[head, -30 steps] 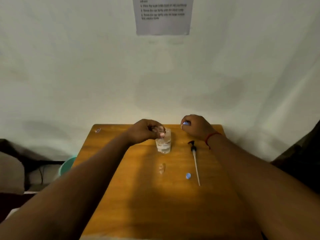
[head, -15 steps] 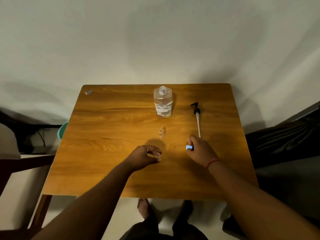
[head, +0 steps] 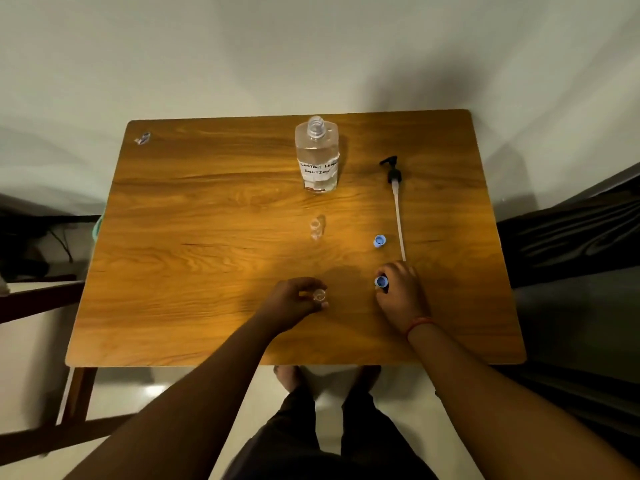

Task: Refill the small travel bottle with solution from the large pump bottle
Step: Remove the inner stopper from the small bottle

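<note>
Near the surface's [head: 194, 306] front edge, the left hand [head: 292, 301] pinched 1 small travel bottle [head: 319, 295]; the right hand [head: 401, 292] pinched a blue cap [head: 381, 281]. Toward the back edge stood the large bottle [head: 317, 157], uncapped, pump [head: 394, 188] lying beside it.

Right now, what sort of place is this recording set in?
Probably a plain room at home, not a lab: a small wooden table pushed against a bare white wall, a pale tiled floor below, and the person's bare feet under it.
</note>
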